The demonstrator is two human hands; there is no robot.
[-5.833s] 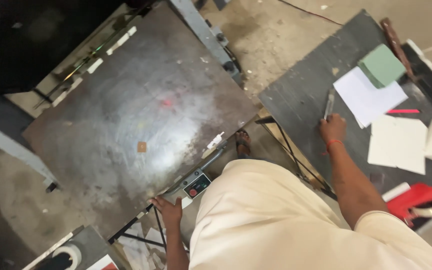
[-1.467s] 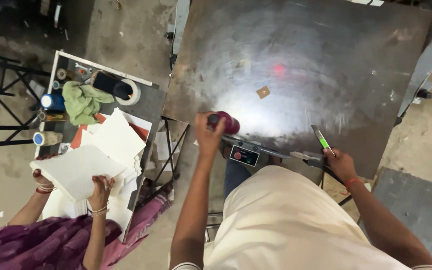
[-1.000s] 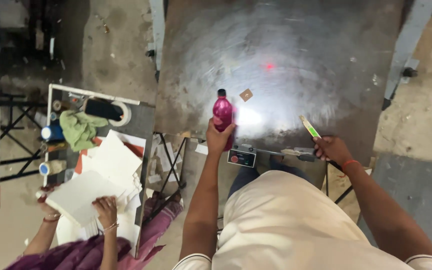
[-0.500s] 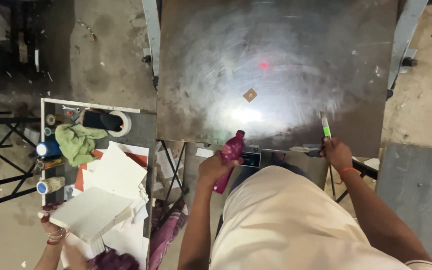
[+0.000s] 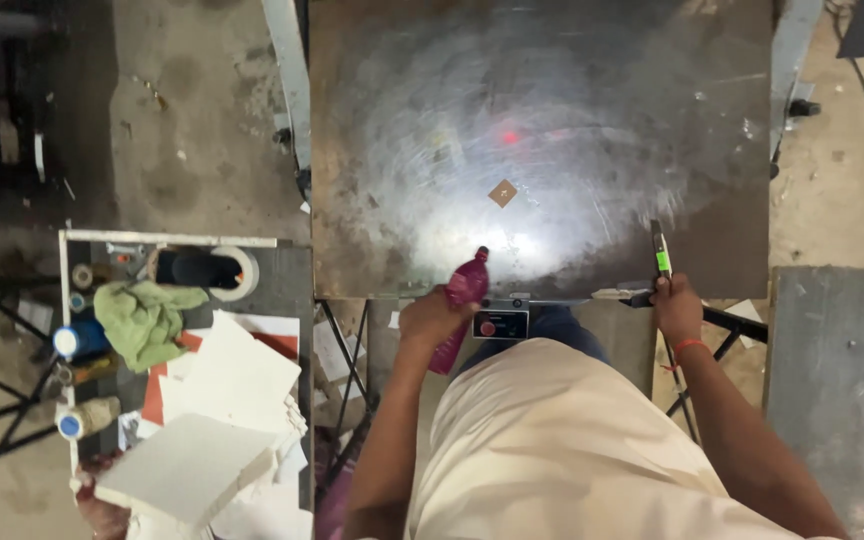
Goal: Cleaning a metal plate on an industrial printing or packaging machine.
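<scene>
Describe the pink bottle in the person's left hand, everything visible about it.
The pink bottle is a slim, glossy magenta bottle, plastic by its look, with a narrow neck and a darker cap on top. It is tilted, cap pointing up and to the right toward the near edge of the scratched metal plate; its base points down toward the person. The left hand wraps around its middle and hides part of the body. Whether the cap touches the plate cannot be told.

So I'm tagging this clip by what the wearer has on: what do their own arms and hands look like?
Both forearms are bare, with no sleeves showing and no gloves on the left hand or the right hand. A thin red band circles the right wrist. No rings or watch can be made out.
</scene>
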